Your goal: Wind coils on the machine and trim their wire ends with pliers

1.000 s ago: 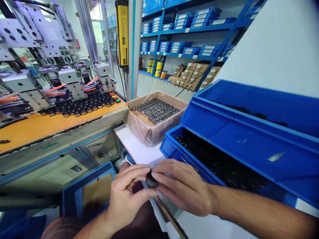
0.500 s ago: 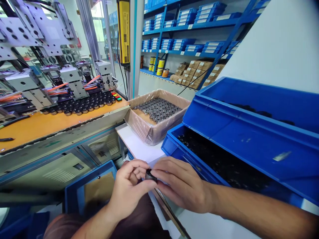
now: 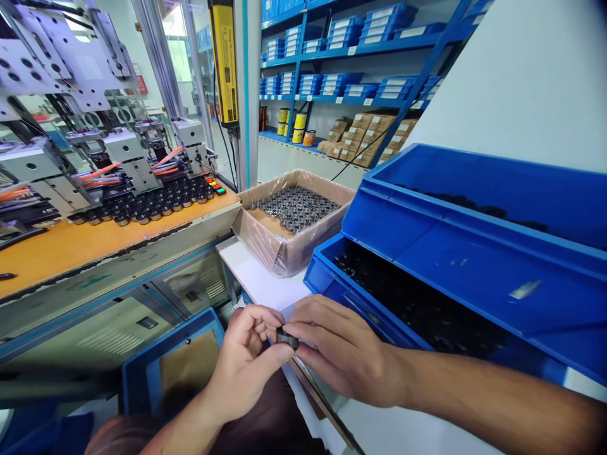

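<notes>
A small black ring-shaped part is pinched between the fingertips of both hands, low in the middle of the view. My left hand grips it from the left with thumb and fingers curled. My right hand closes on it from the right, its forearm running off to the lower right. The hands hover over the front edge of a white table, just in front of a blue bin filled with dark parts.
A plastic-lined cardboard box of small dark parts stands on the white table. A second blue bin is stacked behind the first. Left is an orange-topped machine bench with rows of black parts. A blue crate sits below.
Both hands have stayed together on the black part, shifting it slightly between the fingertips. The view has drifted a little to the right.
</notes>
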Action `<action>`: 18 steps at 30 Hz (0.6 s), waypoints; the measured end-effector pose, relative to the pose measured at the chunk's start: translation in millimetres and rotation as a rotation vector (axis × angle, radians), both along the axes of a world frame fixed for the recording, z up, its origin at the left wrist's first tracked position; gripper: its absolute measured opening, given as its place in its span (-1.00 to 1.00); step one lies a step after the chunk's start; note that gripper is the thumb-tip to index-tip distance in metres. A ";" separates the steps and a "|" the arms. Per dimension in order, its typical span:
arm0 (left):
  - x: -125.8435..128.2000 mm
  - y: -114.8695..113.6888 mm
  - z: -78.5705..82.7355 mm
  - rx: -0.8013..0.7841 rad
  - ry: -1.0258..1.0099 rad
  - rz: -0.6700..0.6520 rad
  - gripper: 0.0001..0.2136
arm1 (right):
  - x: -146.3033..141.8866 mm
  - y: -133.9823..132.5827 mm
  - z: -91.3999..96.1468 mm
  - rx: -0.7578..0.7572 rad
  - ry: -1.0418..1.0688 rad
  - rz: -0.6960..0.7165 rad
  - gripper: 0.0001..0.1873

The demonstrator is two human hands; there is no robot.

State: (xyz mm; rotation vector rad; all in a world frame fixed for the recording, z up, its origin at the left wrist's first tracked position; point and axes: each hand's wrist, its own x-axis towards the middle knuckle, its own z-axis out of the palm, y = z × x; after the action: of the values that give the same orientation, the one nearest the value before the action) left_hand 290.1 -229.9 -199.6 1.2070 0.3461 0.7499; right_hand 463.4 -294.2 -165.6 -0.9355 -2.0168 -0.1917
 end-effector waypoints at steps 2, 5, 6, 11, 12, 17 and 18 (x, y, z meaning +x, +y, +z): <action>1.9 0.6 -2.5 -0.060 -0.041 -0.020 -0.82 | 0.6 1.2 -1.2 -0.007 0.021 -0.019 -0.78; 2.9 2.8 -6.9 -0.187 -0.128 -0.139 -0.80 | 2.1 2.2 -1.3 -0.024 0.055 -0.012 -0.77; 2.5 3.7 -7.9 -0.206 -0.140 -0.168 -0.80 | 2.5 2.4 -0.9 -0.026 0.059 0.000 -0.78; -3.6 3.0 -7.6 -0.019 -0.022 -0.081 -0.76 | -1.4 0.2 -0.5 -0.054 0.032 0.010 -0.79; -4.9 1.5 -6.5 0.025 0.022 -0.043 -0.77 | -2.6 -1.1 -2.1 -0.060 0.015 -0.013 -0.81; -18.7 18.4 9.7 0.316 0.245 0.166 -0.79 | 5.0 -2.9 -31.1 -0.014 -0.083 -0.161 -0.74; -27.1 30.7 17.0 0.437 0.333 0.275 -0.81 | 8.4 -0.8 -39.4 0.002 -0.077 -0.166 -0.71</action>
State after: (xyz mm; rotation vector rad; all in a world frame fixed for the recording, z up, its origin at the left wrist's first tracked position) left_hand 263.1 -199.2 -182.6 1.7270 0.6560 0.8895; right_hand 471.9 -295.0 -205.0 -1.1093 -2.0080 -0.3250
